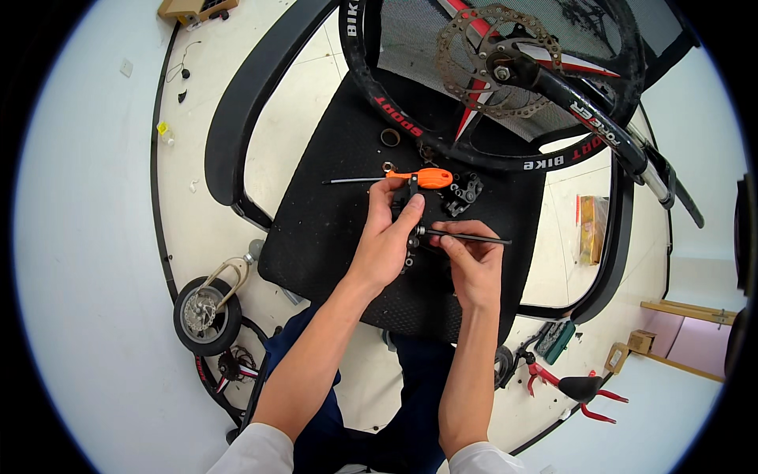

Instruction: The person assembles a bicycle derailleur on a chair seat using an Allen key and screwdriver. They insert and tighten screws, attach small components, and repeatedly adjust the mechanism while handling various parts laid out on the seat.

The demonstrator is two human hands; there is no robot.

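Above the black chair seat [316, 229], my left hand [387, 237] pinches a small black metal part [403, 207], mostly hidden by the fingers. A thin dark rod that looks like a hex key [478, 237] lies in the fingers of my right hand [474, 265]. Its left end meets a silver bolt or fitting [420, 231] at the black part. Just beyond my left fingers rests an orange-handled screwdriver [426, 178], its shaft pointing left. To its right sits a black mechanism like a brake caliper [464, 196]. Small nuts and washers [409, 259] show below my left hand.
A bicycle wheel with a brake disc [493, 59] and a fork [588, 110] lean over the seat's far side. Armrests [237, 118] flank the seat. On the floor are a small wheel [207, 316], a green toolbox [556, 341] and a red frame [545, 375].
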